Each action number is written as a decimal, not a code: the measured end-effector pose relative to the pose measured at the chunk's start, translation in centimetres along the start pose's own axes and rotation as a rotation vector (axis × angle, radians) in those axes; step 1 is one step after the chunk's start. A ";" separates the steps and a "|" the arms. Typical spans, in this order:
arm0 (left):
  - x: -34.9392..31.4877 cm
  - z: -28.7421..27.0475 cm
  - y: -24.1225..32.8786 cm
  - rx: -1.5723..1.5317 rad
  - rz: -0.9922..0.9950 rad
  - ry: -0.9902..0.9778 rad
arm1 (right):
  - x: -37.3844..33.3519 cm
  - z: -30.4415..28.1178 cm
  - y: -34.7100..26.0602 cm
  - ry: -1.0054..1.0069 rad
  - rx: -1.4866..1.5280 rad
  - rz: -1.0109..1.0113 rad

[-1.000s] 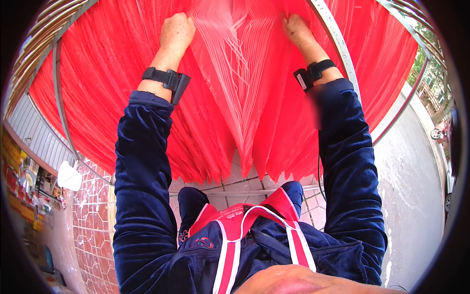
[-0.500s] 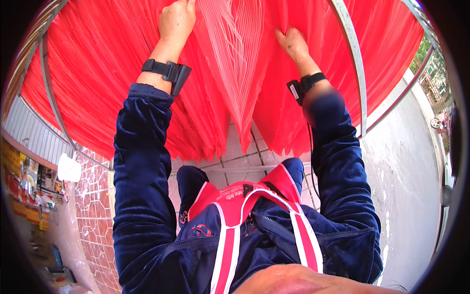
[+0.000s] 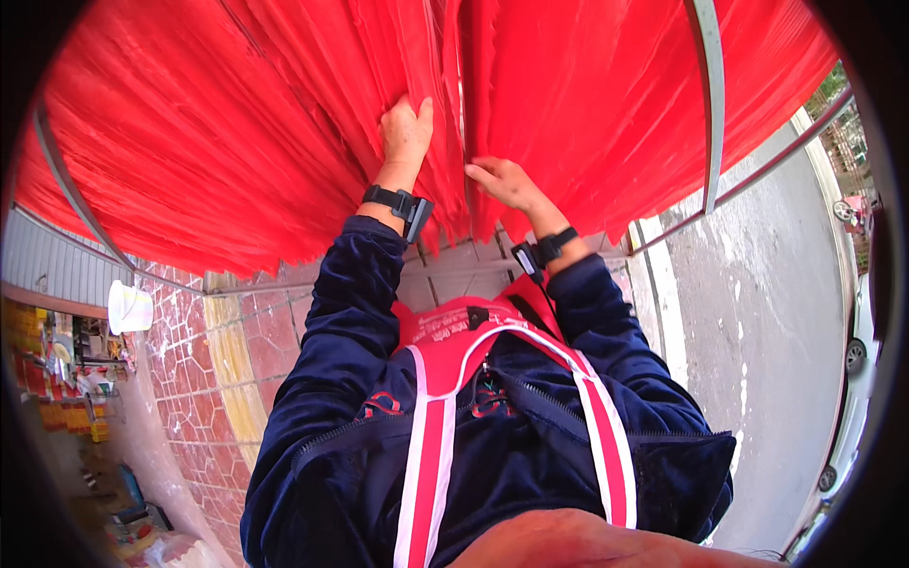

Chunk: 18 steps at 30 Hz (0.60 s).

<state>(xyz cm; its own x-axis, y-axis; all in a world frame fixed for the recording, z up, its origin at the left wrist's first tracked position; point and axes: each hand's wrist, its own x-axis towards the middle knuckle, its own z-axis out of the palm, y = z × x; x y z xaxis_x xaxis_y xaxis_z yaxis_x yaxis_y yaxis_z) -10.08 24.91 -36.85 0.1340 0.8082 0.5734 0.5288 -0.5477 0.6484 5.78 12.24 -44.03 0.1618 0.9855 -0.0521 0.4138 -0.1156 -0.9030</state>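
Left hand (image 3: 405,128): fingers closed on a fold of the hanging red strands (image 3: 237,142). Right hand (image 3: 505,182): fingers curled, pinching the strands just beside it. Black wristbands (image 3: 398,204) on both wrists. Strands hang from a metal rack (image 3: 708,95) above tiled pavement (image 3: 275,341).

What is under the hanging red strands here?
Below the red strands, tiled pavement shows beyond their lower ends, with a grey metal bar crossing in front. The left hand and right hand press into them; whatever lies directly behind is covered.
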 end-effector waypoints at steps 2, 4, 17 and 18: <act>-3.1 1.8 -2.7 0.130 -0.105 -0.105 | 0.7 2.3 0.2 0.129 -0.215 -0.172; -5.2 2.7 -4.7 0.217 -0.183 -0.193 | 2.2 3.6 -0.1 0.271 -0.328 -0.205; -9.0 8.3 -12.7 0.020 -0.373 -0.318 | 5.2 4.6 7.1 0.152 -0.543 0.235; -9.2 8.7 -13.1 -0.003 -0.408 -0.347 | 5.5 4.7 7.3 0.120 -0.551 0.238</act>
<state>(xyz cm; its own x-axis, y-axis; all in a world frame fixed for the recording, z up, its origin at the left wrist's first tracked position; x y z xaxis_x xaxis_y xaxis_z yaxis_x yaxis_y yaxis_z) -10.96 26.52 -54.92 0.1874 0.9794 0.0757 0.5931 -0.1742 0.7860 5.48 17.42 -52.97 0.3930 0.9075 -0.1481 0.7512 -0.4097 -0.5175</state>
